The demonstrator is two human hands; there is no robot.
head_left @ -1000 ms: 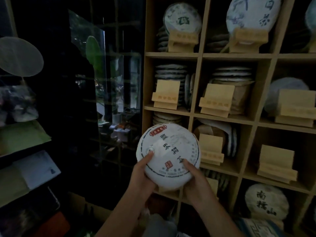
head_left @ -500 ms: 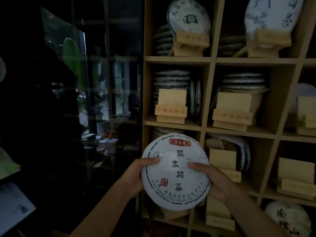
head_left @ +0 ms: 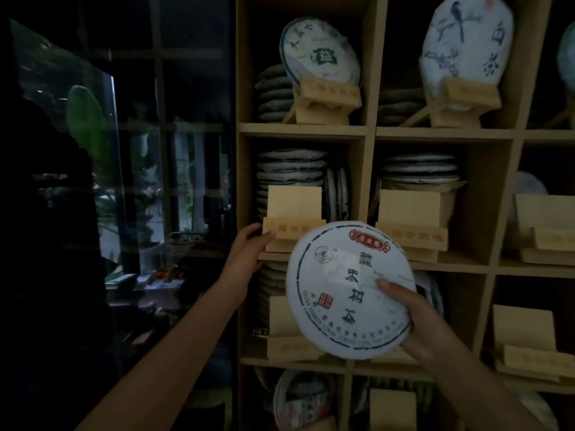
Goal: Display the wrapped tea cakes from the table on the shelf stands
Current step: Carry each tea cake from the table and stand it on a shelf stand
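The right hand [head_left: 426, 318] holds the wrapped tea cake [head_left: 350, 289] by its lower right rim, thumb laid across the printed face and the other fingers curled behind where they cannot be seen. The cake hangs in the air just in front of the shelf [head_left: 370, 132], not resting on anything, up and to the left of that hand's wrist. Its flat face is turned toward the camera and tipped slightly back, with the red seal uppermost and the column of characters running down and a little to the right, so the disc is rotated slightly clockwise. As a round disc it has no real long axis; the print alone sets its upright.

Up and to the left of the cake, the left hand [head_left: 249, 247] reaches to the empty wooden stand [head_left: 294, 223] in the middle-row cubby, fingers bent around the stand's left edge; in the dim light I cannot be sure whether it grips the wood or only touches it. Behind that stand sits a stack of wrapped cakes [head_left: 291, 166].

The cake looks dense and stiff, probably fairly heavy for one hand, while its thin paper wrapper is likely to crease or tear. Holding by opposite rims seems safest, lowering the bottom edge into the stand's front lip.
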